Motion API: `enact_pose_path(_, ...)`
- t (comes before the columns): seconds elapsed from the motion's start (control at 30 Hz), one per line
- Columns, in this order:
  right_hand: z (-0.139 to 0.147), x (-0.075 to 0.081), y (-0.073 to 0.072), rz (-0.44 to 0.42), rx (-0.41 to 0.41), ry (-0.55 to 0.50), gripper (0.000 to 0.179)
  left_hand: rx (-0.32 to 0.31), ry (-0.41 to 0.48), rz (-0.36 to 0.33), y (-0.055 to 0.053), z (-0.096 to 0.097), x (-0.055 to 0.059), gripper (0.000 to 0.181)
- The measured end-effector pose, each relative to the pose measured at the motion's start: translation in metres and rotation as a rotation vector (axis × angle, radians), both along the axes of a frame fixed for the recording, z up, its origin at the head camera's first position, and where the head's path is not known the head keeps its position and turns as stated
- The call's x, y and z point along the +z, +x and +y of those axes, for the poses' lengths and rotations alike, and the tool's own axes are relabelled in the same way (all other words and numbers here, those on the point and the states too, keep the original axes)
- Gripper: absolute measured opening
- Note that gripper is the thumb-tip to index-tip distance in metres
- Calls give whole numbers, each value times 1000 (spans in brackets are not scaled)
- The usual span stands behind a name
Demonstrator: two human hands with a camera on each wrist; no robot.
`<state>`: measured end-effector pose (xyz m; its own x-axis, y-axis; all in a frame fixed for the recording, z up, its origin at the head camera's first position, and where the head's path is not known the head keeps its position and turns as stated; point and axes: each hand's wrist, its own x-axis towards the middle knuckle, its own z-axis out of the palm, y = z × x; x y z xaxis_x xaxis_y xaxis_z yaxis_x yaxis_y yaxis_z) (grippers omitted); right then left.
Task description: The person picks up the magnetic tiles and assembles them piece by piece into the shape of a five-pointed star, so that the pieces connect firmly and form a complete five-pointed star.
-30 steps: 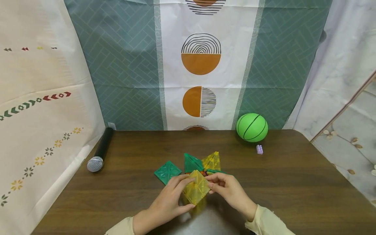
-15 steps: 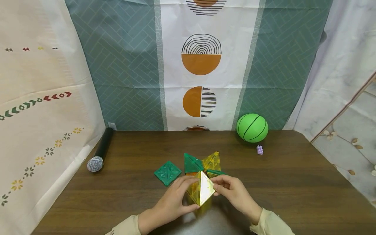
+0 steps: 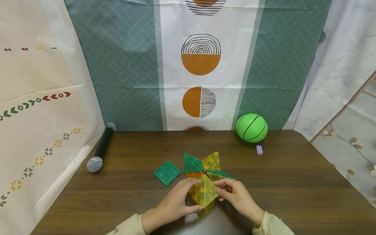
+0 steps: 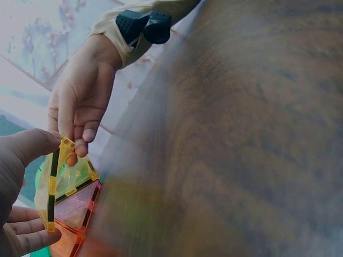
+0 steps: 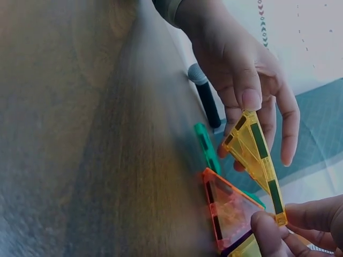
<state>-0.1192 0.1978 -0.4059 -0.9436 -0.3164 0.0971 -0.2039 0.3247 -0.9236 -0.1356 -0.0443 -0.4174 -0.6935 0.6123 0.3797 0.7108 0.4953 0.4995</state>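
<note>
A pair of joined yellow triangular magnetic tiles [image 3: 209,192], folded along the middle, is held between both hands near the front of the table. My left hand [image 3: 175,201] grips it at its upper and lower corners, thumb below. With thumb and fingertips, my right hand [image 3: 240,199] pinches its right corner, as the right wrist view also shows. Just behind stands a cluster of magnetic tiles: an upright green tile [image 3: 191,164], an upright yellow tile [image 3: 213,162] and an orange tile [image 3: 192,175]. The yellow pair partly hides the cluster; whether they touch, I cannot tell.
A green diamond of two tiles [image 3: 167,173] lies left of the cluster. Farther left is a black microphone [image 3: 101,148]. At the back right sit a green ball [image 3: 251,128] and a small purple toy brick [image 3: 259,149]. A patterned curtain [image 3: 202,65] hangs behind the table.
Both hands have moved the yellow tile pair a little to the right and nearer the front edge. Its bright glare has gone, and more of the cluster behind now shows.
</note>
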Motion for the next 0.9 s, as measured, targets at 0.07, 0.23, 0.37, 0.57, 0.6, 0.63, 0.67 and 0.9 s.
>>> enact_pose_path(0.07,0,-1,0,0,-3,15,28,3,-4,-17,0,0,-1,65)
enact_pose_path(0.23,1,-1,-1,-9,-17,62,29,13,-14,-71,0,2,-1,64)
enact_pose_path(0.37,1,-1,0,-14,-33,103,30,24,-4,-129,-1,4,-1,63)
enact_pose_path(0.57,0,-2,0,-11,-26,127,35,46,-1,-157,-3,6,-2,62)
enact_pose_path(0.6,-1,-3,-1,-10,-27,135,36,49,-3,-158,-3,6,-2,63)
enact_pose_path(0.63,-1,-3,-1,-12,-29,141,36,51,-3,-160,-3,7,-2,63)
enact_pose_path(0.67,-1,-3,-1,-14,-33,148,36,52,-3,-163,-3,7,-2,63)
enact_pose_path(0.9,-1,-4,-1,-7,-28,141,37,56,10,-180,-4,8,-1,62)
